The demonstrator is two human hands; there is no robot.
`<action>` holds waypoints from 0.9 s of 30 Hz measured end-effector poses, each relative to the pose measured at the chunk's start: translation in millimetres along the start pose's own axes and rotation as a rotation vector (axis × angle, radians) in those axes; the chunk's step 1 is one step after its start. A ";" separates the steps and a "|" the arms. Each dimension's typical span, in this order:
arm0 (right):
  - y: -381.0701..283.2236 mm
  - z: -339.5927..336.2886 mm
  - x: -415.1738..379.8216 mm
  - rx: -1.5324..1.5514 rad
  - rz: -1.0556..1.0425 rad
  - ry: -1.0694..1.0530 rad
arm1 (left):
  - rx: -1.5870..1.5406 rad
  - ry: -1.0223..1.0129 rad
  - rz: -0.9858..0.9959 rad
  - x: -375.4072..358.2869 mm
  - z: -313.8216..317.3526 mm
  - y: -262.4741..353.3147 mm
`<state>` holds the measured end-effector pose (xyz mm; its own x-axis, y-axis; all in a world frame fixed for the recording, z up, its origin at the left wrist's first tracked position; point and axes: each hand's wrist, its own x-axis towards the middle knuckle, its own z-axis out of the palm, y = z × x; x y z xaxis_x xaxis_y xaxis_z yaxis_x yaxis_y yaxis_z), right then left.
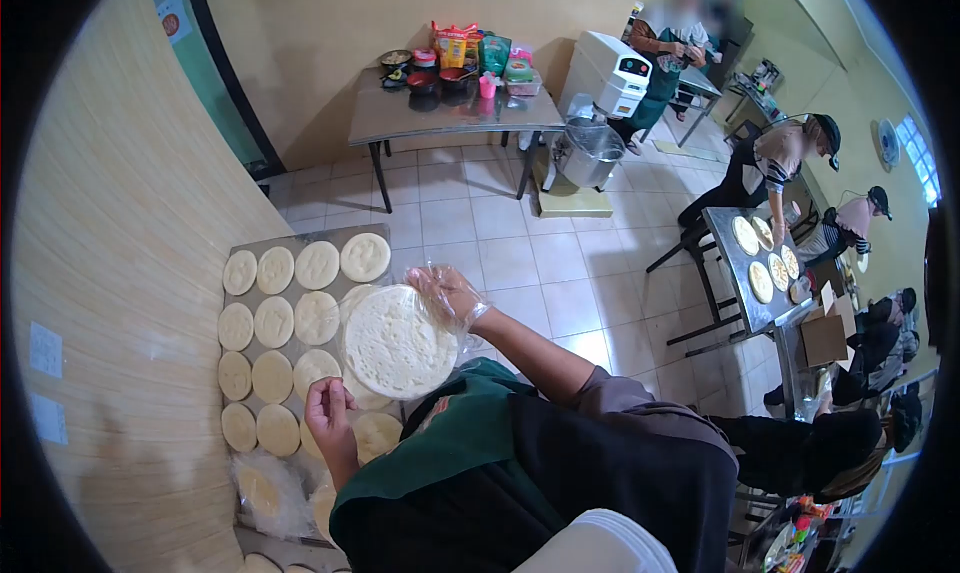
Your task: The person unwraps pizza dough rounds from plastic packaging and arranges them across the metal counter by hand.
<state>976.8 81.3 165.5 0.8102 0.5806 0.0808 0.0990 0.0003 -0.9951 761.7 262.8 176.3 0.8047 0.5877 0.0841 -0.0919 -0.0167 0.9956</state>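
Note:
A round, pale pizza base with a dimpled top is held up in front of me, with clear plastic showing around its edge. My right hand, covered in a clear plastic glove, grips the base at its upper right rim. Bare and closed, my left hand pinches at the lower left, close to the base's edge; it seems to have the plastic there, though the fingertips hide most of it. Under both hands, rows of smaller dough rounds lie on a metal table.
A crumpled plastic bag lies at the table's near end. Wooden panelling borders it on the left. Ahead, a side table carries bowls and packets beside a dough mixer. Co-workers work at tables with pizza bases on the right.

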 end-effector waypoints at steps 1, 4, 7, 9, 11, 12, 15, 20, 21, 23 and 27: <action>12.2 3.4 3.1 0.039 -0.003 -0.018 | 0.013 0.005 0.015 -1.0 -1.3 1.4; 21.4 22.9 5.7 0.021 0.046 -0.036 | -0.031 0.062 0.030 -3.4 -3.3 12.6; 29.7 52.1 2.0 -0.047 0.262 -0.014 | -0.048 0.025 -0.050 -4.3 -14.1 27.4; 91.3 75.6 8.1 0.197 0.486 -0.047 | 0.044 0.016 -0.039 -4.7 -13.4 32.1; 145.2 89.6 9.5 0.299 0.541 -0.224 | 0.053 0.003 -0.057 -5.4 -13.6 36.5; 145.2 96.1 6.5 0.350 0.570 -0.313 | 0.017 -0.007 -0.082 -6.0 -14.2 38.8; 137.6 118.3 -9.4 -0.062 0.308 0.024 | -0.020 -0.003 -0.113 -6.6 -17.0 38.5; 35.7 104.9 -26.2 -0.137 -0.262 -0.242 | 0.068 0.108 -0.104 -5.9 -22.3 31.8; 18.3 105.5 -30.3 -0.196 -0.340 -0.358 | 0.075 0.123 -0.094 -5.1 -22.5 31.3; 1.6 113.2 -36.9 -0.357 -0.406 -0.454 | 0.123 0.127 -0.052 -3.9 -24.4 26.1; -7.0 149.8 -34.5 -0.500 -0.042 -0.400 | 0.221 0.022 0.047 -3.2 -19.7 23.9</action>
<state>861.6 183.2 161.1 0.5312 0.8473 -0.0049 0.4615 -0.2941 -0.8369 745.4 276.4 199.0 0.7894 0.5995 0.1323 0.0034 -0.2197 0.9756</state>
